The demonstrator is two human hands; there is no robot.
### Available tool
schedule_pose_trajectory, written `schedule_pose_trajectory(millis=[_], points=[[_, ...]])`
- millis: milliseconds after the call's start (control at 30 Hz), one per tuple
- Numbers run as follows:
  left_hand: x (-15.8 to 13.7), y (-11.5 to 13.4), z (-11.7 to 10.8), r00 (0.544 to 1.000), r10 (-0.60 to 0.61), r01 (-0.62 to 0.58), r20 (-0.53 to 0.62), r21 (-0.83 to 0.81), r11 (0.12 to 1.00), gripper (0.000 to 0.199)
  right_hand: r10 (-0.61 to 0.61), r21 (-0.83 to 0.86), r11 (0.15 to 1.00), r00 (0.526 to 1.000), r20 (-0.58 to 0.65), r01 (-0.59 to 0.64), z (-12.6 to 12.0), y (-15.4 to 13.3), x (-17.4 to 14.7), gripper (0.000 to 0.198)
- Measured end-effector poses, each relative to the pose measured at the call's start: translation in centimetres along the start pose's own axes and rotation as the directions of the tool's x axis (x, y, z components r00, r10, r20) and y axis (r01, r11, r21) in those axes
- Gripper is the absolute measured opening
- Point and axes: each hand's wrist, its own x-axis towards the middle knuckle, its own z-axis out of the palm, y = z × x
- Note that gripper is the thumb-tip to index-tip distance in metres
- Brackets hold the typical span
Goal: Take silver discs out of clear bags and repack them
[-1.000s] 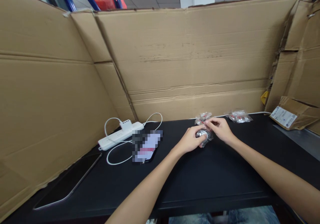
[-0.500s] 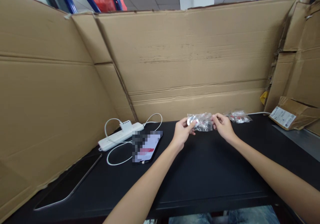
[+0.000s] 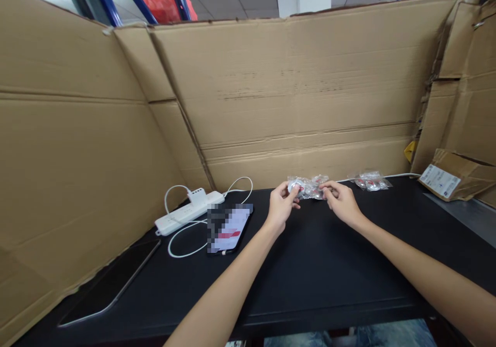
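Far left, cardboard wall (image 3: 70,181); below it a dark flat panel (image 3: 112,285), tablet-like, lies slantwise on the black counter (image 3: 310,285). Next, white power strip (image 3: 182,217) with a white adapter (image 3: 197,197) plugged in, white cable (image 3: 182,256) looping near side of it. Right of that, phone (image 3: 234,228), lit screen, partly pixelated, lies flat, its far end angled right. Then left hand (image 3: 282,202), at the far part of the counter: pinching the left end of a clear packet (image 3: 306,187), thumb over a pale round piece (image 3: 291,184) with a bit of red next to it. Packet sits between the two hands, near the far cardboard panel (image 3: 302,93), long axis running left to right; left hand is the nearer one, being on it, and the crinkled film extends from there toward the right hand (image 3: 324,191). Film seems to overlap a second bit of packaging behind; can't tell where one stops. Right hand: thumb and index close together, other fingers curled, tips at the film's right end; can't tell whether they grip it or just rest by it. Farther right, well apart from the packet, clear wrapped pieces (image 3: 372,181) lie near a white cord (image 3: 403,175). Far right, small cardboard box (image 3: 475,174), white label (image 3: 439,180) facing near-left.
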Motion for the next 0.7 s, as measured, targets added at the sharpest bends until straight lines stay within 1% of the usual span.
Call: schedule_pose_trajectory(millis=[67, 133, 200, 267, 333, 400, 467, 533, 700], points=[[0.01, -0.05, 0.03, 1.0, 0.001, -0.002, 0.023, 0.012, 1.0, 0.043, 0.065, 0.094, 0.993, 0.998, 0.014, -0.066, -0.13, 0.29, 0.26, 0.029], [0.0, -0.12, 0.09, 0.999, 0.011, -0.012, 0.045, 0.019, 1.0, 0.043, 0.133, 0.171, 0.975, 0.988, 0.073, -0.144, -0.21, 0.34, 0.38, 0.032], [0.0, -0.2, 0.17, 0.998, 0.034, -0.036, 0.061, 0.025, 0.999, 0.042, 0.19, 0.212, 0.953, 0.972, 0.138, -0.216, -0.17, 0.26, 0.32, 0.035], [0.01, -0.26, 0.24, 0.996, 0.05, -0.052, 0.069, 0.03, 0.998, 0.041, 0.226, 0.225, 0.939, 0.959, 0.173, -0.262, -0.02, 0.19, 0.15, 0.037], [0.04, -0.26, 0.28, 0.997, 0.034, -0.035, 0.067, 0.01, 0.999, 0.041, 0.25, 0.246, 0.926, 0.953, 0.173, -0.287, 0.12, 0.19, -0.02, 0.037], [0.07, -0.19, 0.27, 0.998, -0.016, 0.02, 0.059, -0.057, 0.998, 0.04, 0.265, 0.304, 0.904, 0.951, 0.157, -0.302, 0.18, 0.27, -0.11, 0.039], [0.09, -0.07, 0.23, 0.996, -0.068, 0.075, 0.054, -0.136, 0.988, 0.036, 0.279, 0.382, 0.869, 0.948, 0.15, -0.316, 0.16, 0.36, -0.1, 0.044], [0.07, 0.04, 0.2, 0.994, -0.09, 0.101, 0.065, -0.187, 0.977, 0.032, 0.303, 0.442, 0.83, 0.94, 0.156, -0.341, 0.1, 0.37, -0.03, 0.045], [-0.06, 0.22, 0.29, 0.992, -0.084, 0.1, 0.097, -0.182, 0.978, 0.03, 0.415, 0.49, 0.758, 0.898, 0.147, -0.431, -0.09, -0.11, 0.11, 0.031]])
